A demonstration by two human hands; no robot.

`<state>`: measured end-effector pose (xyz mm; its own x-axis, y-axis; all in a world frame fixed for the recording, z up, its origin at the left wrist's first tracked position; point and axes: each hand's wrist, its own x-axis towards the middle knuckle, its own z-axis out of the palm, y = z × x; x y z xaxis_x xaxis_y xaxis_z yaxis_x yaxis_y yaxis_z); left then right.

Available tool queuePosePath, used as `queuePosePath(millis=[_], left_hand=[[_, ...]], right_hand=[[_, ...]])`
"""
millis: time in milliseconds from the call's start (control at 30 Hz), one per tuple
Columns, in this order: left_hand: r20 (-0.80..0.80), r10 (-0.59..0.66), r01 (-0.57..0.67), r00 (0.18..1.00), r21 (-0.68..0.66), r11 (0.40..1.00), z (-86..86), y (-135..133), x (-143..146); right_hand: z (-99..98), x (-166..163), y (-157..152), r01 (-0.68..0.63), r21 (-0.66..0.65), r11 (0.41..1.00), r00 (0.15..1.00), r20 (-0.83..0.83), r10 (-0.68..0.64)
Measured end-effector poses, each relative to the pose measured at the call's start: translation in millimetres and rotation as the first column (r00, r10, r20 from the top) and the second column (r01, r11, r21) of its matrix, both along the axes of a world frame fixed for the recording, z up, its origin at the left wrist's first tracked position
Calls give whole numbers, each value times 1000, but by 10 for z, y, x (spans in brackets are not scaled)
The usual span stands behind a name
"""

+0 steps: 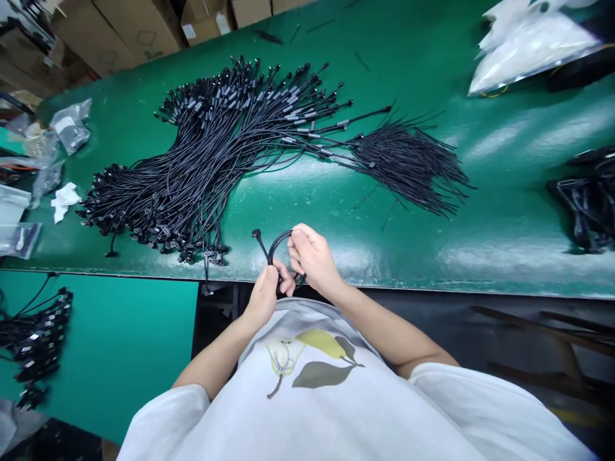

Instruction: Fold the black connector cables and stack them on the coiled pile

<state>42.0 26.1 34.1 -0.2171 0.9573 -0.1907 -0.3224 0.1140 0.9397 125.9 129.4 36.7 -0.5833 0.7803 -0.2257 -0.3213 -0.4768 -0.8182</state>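
A black cable is looped into a small coil at the table's near edge, in front of my body. My left hand is closed around the lower left side of the coil. One plug end of the cable sticks up above that hand. My right hand pinches the top right of the loop between thumb and fingers. The lower part of the coil is partly hidden by my fingers. Beyond my hands lies a large spread bundle of black cables with connectors at both ends.
A pile of thin black ties lies right of the bundle on the green table. White plastic bags and coiled black cables are at the right. Small clear bags sit at left; cardboard boxes stand behind.
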Motion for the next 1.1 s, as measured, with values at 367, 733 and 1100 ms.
queuePosePath(millis=[367, 733, 1100], left_hand=[[-114, -519, 507, 847, -116, 854, -215, -4, -186], [27, -353, 351, 935, -190, 917, 41, 12, -174], [87, -287, 299, 954, -313, 901, 89, 92, -197]], right_hand=[[183, 95, -197, -172, -85, 981, 979, -129, 160], [191, -15, -73, -176, 121, 977, 962, -189, 196], [157, 551, 138, -453, 883, 123, 880, 465, -94]])
